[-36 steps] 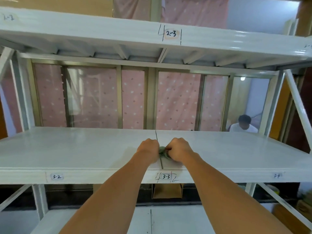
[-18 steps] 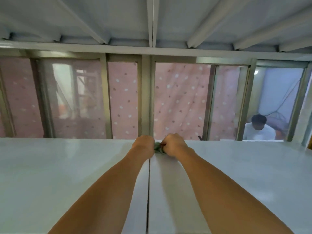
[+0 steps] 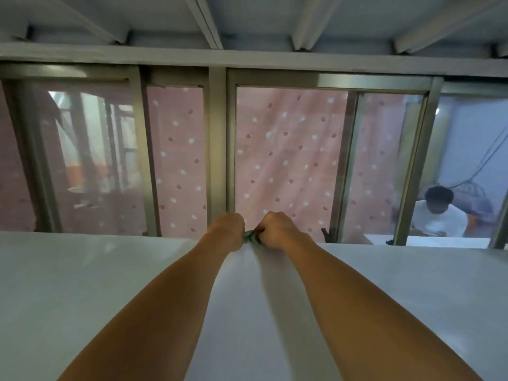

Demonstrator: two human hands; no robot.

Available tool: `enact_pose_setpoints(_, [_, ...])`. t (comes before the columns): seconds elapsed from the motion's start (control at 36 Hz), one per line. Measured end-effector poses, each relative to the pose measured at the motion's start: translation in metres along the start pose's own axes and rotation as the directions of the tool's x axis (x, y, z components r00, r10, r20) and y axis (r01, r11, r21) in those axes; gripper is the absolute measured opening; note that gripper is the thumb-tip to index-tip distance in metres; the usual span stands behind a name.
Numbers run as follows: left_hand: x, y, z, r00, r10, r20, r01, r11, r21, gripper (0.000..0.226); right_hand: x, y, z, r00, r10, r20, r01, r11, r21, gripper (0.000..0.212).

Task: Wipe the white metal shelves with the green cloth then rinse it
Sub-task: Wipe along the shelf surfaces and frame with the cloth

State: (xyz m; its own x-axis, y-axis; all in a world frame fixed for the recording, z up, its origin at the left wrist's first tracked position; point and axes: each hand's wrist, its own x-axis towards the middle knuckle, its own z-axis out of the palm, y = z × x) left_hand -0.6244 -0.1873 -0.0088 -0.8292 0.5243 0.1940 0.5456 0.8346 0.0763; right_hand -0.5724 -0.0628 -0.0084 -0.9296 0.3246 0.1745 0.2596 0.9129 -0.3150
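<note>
— Both hands have slid farther back along the shelf [image 3: 82, 284] since a moment ago, now right at its rear edge by the window frame [image 3: 218, 149].

— What are they holding?

— The green cloth [image 3: 251, 237]. Only a small bunched bit shows between the two fists. The left hand [image 3: 228, 232] has its fingers curled tight over one end, and the right hand [image 3: 276, 229] has its fingers curled tight over the other.

— Where is the cloth lying?

— Pressed down on the white shelf top, at the far edge, near the middle. Both forearms stretch out over the surface toward it.

— Anything beyond?

— A pink dotted curtain [image 3: 288, 160] behind the glass, and a person in a white shirt [image 3: 438, 215] at the far right.
</note>
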Motion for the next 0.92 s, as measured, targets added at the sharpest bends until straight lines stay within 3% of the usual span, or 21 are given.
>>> enact_pose_setpoints(0.44, [-0.049, 0.024, -0.005, 1.0, 0.006, -0.029, -0.009, 0.996, -0.088, 0.019, -0.052, 0.014, -0.006, 0.997, -0.02, -0.077, 0.018, 0.999, -0.028, 0.03])
enact_pose_setpoints(0.92, [-0.229, 0.05, -0.031, 0.995, -0.049, -0.087, 0.044, 0.997, -0.059, 0.026, -0.23, -0.012, -0.029, 0.995, -0.066, -0.069, 0.064, 0.998, -0.03, 0.023])
